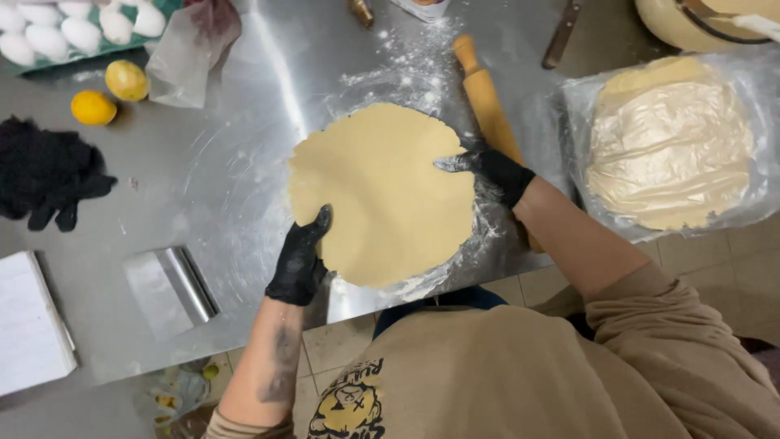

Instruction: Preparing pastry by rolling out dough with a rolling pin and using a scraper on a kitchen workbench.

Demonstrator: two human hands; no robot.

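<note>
Your dough sheet [380, 193] is already rolled out into a thin, roughly round disc and lies flat on the floured patch of the steel tabletop [236, 162], close to the near edge. Its rim is uneven and slightly cracked along the top, so the rolling looks largely done while any trimming or shaping has not been done.

Your left hand [299, 260], in a black glove, curls around the sheet's lower left edge, fingers tucked at the rim. Your right hand [491, 169], also gloved, rests open with its fingertips flat on the right edge.

The rolling pin [486, 99] lies just beyond your right hand, set aside. Further right, another flat dough [668, 146] sits wrapped in clear film. A metal bench scraper [172, 289] lies to your left; two lemons [110, 93] and an egg tray [69, 28] sit at the far left corner.
</note>
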